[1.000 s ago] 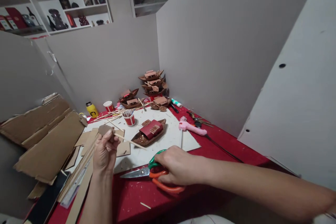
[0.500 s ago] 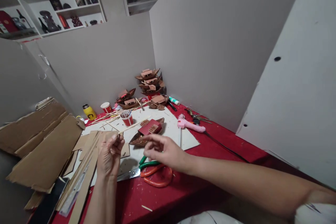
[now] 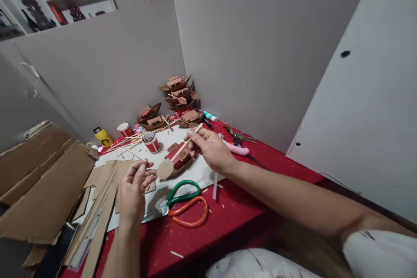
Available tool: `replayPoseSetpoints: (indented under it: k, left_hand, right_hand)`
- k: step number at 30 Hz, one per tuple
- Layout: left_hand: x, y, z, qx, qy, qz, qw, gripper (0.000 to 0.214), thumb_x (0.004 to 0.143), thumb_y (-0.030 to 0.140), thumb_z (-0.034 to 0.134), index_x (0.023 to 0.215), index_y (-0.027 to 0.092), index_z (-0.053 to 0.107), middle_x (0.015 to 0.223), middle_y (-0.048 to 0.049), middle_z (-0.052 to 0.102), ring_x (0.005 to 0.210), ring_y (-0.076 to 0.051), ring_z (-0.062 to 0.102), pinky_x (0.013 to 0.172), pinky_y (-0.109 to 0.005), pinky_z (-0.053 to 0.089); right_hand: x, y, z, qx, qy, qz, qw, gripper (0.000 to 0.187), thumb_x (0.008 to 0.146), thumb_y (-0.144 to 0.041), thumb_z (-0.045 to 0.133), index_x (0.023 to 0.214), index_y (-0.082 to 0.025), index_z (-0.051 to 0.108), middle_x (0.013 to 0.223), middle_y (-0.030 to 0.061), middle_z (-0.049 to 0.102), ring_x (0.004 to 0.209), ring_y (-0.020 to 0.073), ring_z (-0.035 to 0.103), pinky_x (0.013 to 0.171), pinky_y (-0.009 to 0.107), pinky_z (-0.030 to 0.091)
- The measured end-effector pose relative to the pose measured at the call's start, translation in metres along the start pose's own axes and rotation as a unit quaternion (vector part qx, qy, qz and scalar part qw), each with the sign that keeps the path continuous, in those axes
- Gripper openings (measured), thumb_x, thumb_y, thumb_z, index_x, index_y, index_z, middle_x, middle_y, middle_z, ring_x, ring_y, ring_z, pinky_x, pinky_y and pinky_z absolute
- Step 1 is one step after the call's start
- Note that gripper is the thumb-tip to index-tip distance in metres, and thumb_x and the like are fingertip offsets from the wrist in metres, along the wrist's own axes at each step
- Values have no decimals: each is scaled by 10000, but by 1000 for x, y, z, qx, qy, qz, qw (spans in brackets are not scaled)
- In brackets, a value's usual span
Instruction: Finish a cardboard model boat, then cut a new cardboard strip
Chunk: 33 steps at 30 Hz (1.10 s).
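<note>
My right hand [image 3: 210, 147] pinches the stick of a small paddle [image 3: 165, 169], a pale wooden stick with a rounded cardboard blade at its lower end. The blade hangs over the near end of a brown model boat [image 3: 179, 171] with a red roof and small slats on it. Close to the blade's left edge is my left hand [image 3: 135, 180], its fingers loosely bent and apart, with nothing visible in them. Large scissors [image 3: 189, 213] with one green and one orange handle lie just below, their blades partly behind my left wrist.
A red and white cup [image 3: 150, 143] holds small dark pieces. Finished model boats [image 3: 177, 95] are stacked at the back corner. Cardboard sheets [image 3: 35, 182] and strips lie at left. A pink glue gun [image 3: 236, 148] rests at right beside pliers. A yellow bottle [image 3: 103, 137] stands behind.
The thin stick has passed from my left hand to my right, and its cardboard blade now shows. My right hand has risen away from the scissors. The view has shifted slightly.
</note>
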<state>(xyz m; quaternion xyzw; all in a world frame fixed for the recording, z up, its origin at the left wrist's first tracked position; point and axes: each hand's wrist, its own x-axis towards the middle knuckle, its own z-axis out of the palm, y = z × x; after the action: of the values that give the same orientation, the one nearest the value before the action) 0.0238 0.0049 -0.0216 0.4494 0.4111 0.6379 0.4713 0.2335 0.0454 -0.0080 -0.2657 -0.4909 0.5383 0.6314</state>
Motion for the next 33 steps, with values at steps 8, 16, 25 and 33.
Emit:
replayPoseSetpoints:
  k: [8, 16, 25, 33]
  left_hand:
    - [7, -7, -6, 107, 4, -34, 994, 255, 702, 348, 737, 831, 135, 680, 740, -47, 692, 583, -121, 616, 589, -234, 499]
    - [16, -1, 6, 197, -53, -85, 975, 286, 697, 361, 737, 856, 129, 685, 785, -69, 696, 539, -107, 577, 523, -218, 463]
    - [26, -7, 11, 322, -91, -98, 937, 404, 671, 434, 736, 931, 128, 688, 578, -22, 635, 454, -124, 538, 430, -219, 418]
    - [25, -9, 10, 293, -107, -113, 943, 429, 703, 425, 714, 996, 117, 655, 644, -38, 657, 467, -114, 542, 445, -219, 417]
  right_hand:
    - [32, 1, -2, -153, -185, 130, 962, 222, 933, -264, 405, 729, -182, 435, 461, -98, 381, 332, 52, 349, 316, 147, 275]
    - [51, 10, 3, -226, -302, 138, 916, 206, 950, -273, 387, 762, -191, 408, 469, -90, 408, 324, 68, 332, 318, 170, 242]
    - [67, 3, 0, -331, -338, 104, 875, 132, 869, -154, 449, 743, -178, 419, 545, -71, 422, 451, 74, 379, 458, 189, 275]
    - [78, 10, 6, -332, -422, 188, 822, 126, 828, -143, 442, 712, -181, 411, 490, -79, 411, 366, 69, 363, 413, 195, 280]
